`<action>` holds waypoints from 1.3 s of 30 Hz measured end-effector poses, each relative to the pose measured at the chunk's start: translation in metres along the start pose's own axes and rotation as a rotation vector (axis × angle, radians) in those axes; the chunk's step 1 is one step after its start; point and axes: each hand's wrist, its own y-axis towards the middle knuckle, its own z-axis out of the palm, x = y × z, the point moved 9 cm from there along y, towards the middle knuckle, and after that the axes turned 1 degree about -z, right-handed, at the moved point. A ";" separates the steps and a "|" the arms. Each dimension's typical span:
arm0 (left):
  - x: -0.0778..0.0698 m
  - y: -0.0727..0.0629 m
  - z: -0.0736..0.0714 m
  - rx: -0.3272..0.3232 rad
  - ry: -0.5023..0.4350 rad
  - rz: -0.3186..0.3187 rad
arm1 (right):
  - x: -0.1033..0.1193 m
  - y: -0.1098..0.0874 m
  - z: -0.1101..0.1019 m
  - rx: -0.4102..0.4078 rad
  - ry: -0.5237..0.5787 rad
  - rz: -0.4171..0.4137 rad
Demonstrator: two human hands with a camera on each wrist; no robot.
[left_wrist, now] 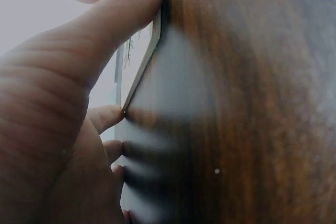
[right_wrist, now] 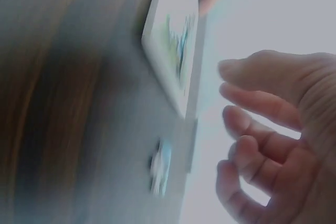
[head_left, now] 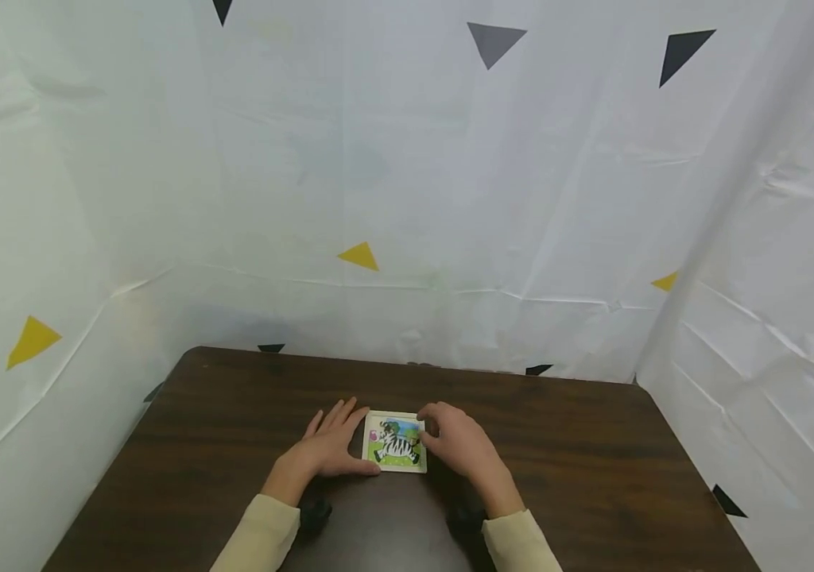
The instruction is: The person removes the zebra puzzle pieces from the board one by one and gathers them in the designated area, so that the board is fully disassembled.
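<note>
A small square picture puzzle with a zebra and a pale frame lies flat on the table. My left hand rests at its left side, fingers spread, thumb along the near edge and index fingertip at the far left corner. In the left wrist view that thumb presses over the pale frame. My right hand hovers over the puzzle's right edge with fingers loosely bent. Its fingers hold nothing in the right wrist view. Below them a small blue-and-white piece lies on the table, blurred.
The dark wood table extends to both sides and behind the puzzle. White sheeting with coloured triangles stands along the back and sides. Dark wrist bands sit just below the hands.
</note>
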 end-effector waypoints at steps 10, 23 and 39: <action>0.000 -0.001 -0.003 -0.003 0.002 0.016 | 0.013 0.020 0.028 0.089 -0.011 0.024; 0.003 -0.004 -0.001 -0.007 -0.017 0.023 | 0.056 0.009 0.027 0.040 -0.280 -0.021; 0.006 -0.008 0.001 -0.004 -0.017 0.026 | 0.061 0.026 0.036 -0.080 -0.329 0.062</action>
